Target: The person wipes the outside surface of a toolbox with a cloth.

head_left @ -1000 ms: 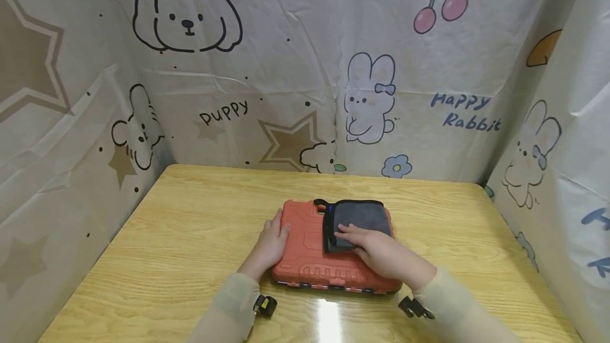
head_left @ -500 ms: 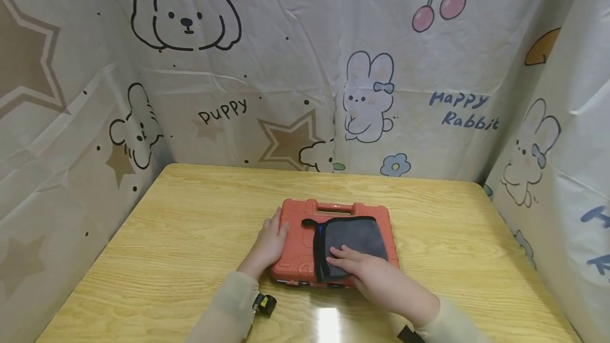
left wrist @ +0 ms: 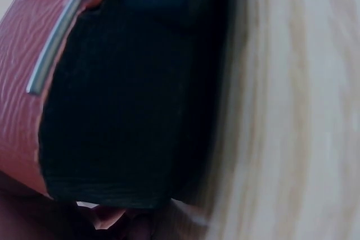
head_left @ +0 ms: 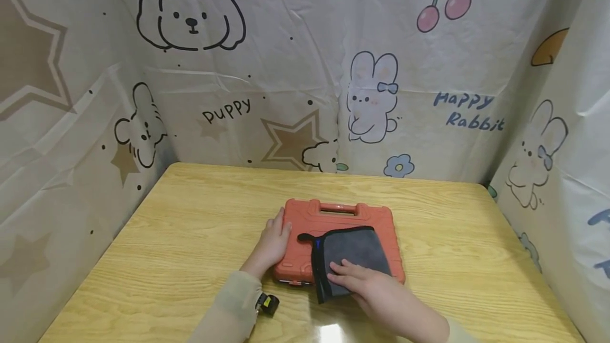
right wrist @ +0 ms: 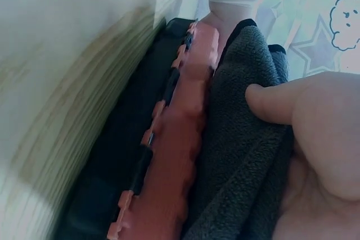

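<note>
A red hard case with a black base lies flat on the table, its handle at the far side. On its lid is a dark grey, fleecy folded cloth with black edging and a small loop. My right hand lies on the cloth with fingers extended; in the right wrist view the thumb touches the fleece. One corner of the cloth hangs past the case's front edge. My left hand rests along the case's left side, thumb at the lid's edge. Its fingertips are mostly hidden in the left wrist view.
The wood-grain table extends around the case. Behind it and at both sides hang pale curtains with cartoon prints. A small black wrist device sits at my left sleeve.
My right hand has slid the cloth over the lid toward me, from the far right part to past the front edge. The handle is uncovered now. The left hand stays at the case's side.
</note>
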Motion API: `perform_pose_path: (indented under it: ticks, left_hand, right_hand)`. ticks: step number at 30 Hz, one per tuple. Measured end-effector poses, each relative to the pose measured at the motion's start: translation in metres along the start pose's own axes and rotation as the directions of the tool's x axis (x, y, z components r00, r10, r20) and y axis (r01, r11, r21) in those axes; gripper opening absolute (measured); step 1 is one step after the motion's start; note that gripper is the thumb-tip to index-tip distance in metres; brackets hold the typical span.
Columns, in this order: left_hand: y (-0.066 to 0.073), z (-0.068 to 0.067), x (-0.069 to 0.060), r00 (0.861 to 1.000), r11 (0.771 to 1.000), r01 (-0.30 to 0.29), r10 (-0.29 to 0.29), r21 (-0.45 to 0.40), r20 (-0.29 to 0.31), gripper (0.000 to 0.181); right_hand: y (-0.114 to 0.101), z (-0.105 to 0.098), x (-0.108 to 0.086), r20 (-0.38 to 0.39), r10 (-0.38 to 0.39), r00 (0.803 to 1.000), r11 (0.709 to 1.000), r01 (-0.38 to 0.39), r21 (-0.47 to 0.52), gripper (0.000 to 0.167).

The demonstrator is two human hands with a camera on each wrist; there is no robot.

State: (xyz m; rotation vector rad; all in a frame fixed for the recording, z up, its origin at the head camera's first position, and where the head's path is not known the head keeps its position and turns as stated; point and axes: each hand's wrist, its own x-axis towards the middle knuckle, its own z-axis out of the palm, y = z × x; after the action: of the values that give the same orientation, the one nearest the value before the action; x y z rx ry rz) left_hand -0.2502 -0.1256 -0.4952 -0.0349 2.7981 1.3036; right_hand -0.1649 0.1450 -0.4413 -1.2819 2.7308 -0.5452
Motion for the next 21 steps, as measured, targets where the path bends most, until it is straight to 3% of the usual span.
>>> perform_pose_path:
  ticks: [7,21]
  left_hand:
    - [0.000,0.000,0.000,1.000,1.000,0.012,-0.012,-0.001,0.009,0.058]
    - [0.001,-0.002,0.000,1.000,1.000,0.018,-0.018,0.003,0.023,0.059]
  right_hand:
    - [0.000,0.000,-0.002,0.026,-0.005,1.000,0.999,0.004,0.037,0.048]
    - [0.012,-0.003,0.016,0.038,-0.003,0.999,0.999,0.001,0.050,0.050]
